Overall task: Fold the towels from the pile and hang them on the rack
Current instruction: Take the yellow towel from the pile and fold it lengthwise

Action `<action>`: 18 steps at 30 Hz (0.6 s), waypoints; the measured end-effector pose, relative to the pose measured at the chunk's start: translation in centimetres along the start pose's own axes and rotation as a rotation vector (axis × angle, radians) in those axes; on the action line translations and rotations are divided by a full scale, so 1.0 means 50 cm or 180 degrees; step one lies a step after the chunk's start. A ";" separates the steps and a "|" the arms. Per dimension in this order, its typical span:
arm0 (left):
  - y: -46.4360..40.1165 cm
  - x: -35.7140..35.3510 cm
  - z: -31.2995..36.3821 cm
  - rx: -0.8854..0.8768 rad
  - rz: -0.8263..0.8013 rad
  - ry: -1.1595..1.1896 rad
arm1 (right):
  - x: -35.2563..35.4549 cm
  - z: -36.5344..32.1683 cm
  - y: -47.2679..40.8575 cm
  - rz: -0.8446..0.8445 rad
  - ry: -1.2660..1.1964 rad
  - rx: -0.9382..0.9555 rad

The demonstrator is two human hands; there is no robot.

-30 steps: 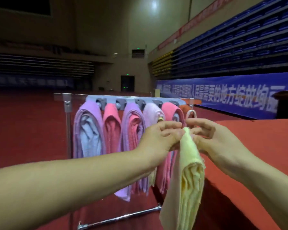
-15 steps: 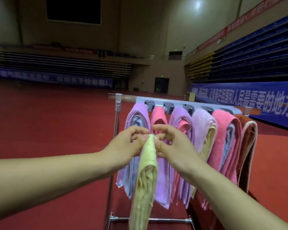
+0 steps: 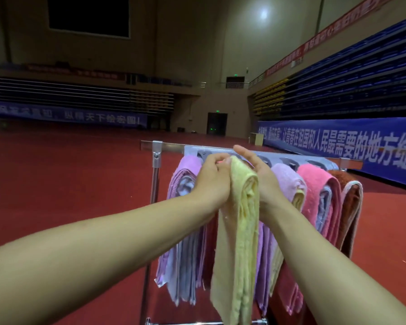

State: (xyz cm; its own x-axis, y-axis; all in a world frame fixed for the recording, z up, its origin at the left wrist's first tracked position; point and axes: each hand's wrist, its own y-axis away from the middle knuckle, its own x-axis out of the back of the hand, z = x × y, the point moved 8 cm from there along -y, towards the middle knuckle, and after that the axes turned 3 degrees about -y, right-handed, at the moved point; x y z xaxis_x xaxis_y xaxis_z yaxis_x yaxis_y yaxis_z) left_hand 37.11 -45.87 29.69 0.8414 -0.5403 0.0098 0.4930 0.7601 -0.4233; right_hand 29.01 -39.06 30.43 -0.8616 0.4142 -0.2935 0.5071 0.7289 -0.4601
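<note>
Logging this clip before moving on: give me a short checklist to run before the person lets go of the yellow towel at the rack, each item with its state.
1. Yellow towel folded: ok, hangs as a narrow folded strip.
2. Left hand grip on its top: ok, fingers curled there.
3. Right hand supporting: ok, fingers straight beside the fold.
4. Top caught in a clip on the rack: cannot tell, hands hide it.
5. Free clip there: cannot tell.
6. Neighbouring pink towel undisturbed: ok.

Both forearms stretched forward, wrists close together. Left hand [image 3: 211, 178] curled, fingers gripping. Right hand [image 3: 258, 174] alongside it, fingers extended upward, palm facing left.
</note>
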 end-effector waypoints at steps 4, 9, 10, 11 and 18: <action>-0.030 -0.001 0.000 -0.0274 -0.0034 -0.0198 | 0.038 0.002 -0.031 0.0045 0.0640 0.0223; -0.054 0.025 0.004 -0.0464 -0.0141 -0.1005 | 0.075 -0.002 -0.060 0.0060 0.1732 0.0446; -0.060 0.030 0.006 -0.0451 -0.0085 -0.1189 | 0.072 0.000 -0.066 0.0089 0.1780 0.0442; -0.065 0.033 0.010 -0.0432 -0.0005 -0.1303 | 0.067 0.002 -0.073 0.0150 0.1756 0.0432; -0.124 0.039 0.015 -0.0034 0.0419 -0.1307 | 0.033 0.015 -0.107 0.0698 0.1910 0.0530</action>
State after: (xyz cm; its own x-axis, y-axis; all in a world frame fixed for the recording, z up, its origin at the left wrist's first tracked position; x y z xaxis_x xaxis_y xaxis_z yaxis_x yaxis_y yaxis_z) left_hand 35.85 -51.35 33.00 0.9162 -0.2489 0.3140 0.3752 0.8080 -0.4543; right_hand 24.90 -42.71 31.78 -0.5770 0.8105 0.1008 0.6277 0.5189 -0.5803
